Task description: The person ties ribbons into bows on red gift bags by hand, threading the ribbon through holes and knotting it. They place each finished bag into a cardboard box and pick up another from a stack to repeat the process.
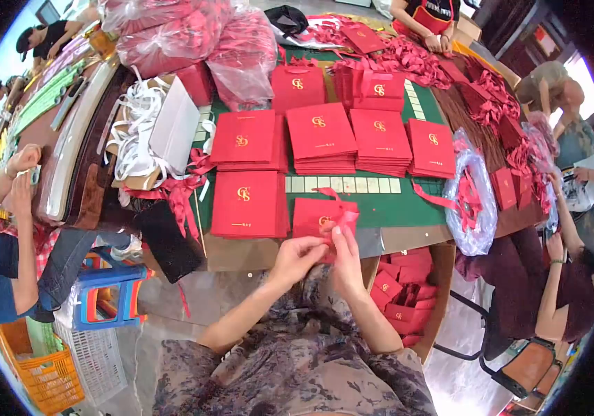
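Observation:
A small red gift bag with a gold logo lies at the table edge in front of me. My right hand is closed on the red ribbon at the bag's top right, thumb and fingers together. My left hand is pinched just beside it, at the bag's lower edge; what sits between its fingertips is too small to make out, perhaps a ribbon end. Close by on the left is a stack of red bags. More stacks of red bags stand behind, on a green mat.
Below the table at right, a cardboard box holds many red bags. A plastic bag of ribbon lies at the right edge. White ribbons fill a box on the left. Other people work around the table. Blue stools stand at left.

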